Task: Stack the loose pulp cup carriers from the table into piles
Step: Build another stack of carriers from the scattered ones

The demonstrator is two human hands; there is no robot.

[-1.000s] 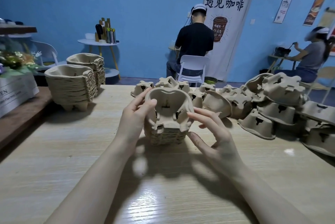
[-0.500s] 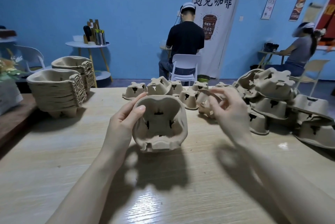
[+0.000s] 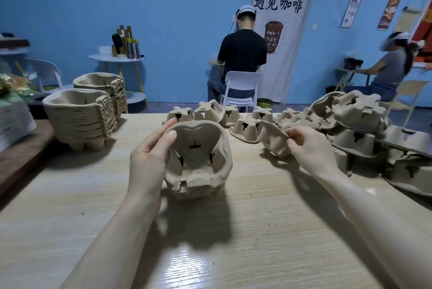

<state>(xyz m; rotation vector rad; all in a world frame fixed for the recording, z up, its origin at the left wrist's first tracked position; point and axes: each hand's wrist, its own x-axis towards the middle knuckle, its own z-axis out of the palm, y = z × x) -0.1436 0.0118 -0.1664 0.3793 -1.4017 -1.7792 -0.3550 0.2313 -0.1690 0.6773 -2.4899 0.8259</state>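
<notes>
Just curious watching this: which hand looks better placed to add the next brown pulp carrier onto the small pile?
Right. The right hand already pinches a loose brown pulp cup carrier beside the small pile, while the left hand grips that pile, steadying it.

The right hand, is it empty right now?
No, the right hand pinches the edge of a loose carrier beside the scattered ones.

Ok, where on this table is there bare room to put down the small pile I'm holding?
Bare wood shows on the table in front of the held pile gripped by the left hand, and between that pile and the finished stacks on the left. The right side is crowded with loose carriers, where the right hand pinches one.
</notes>
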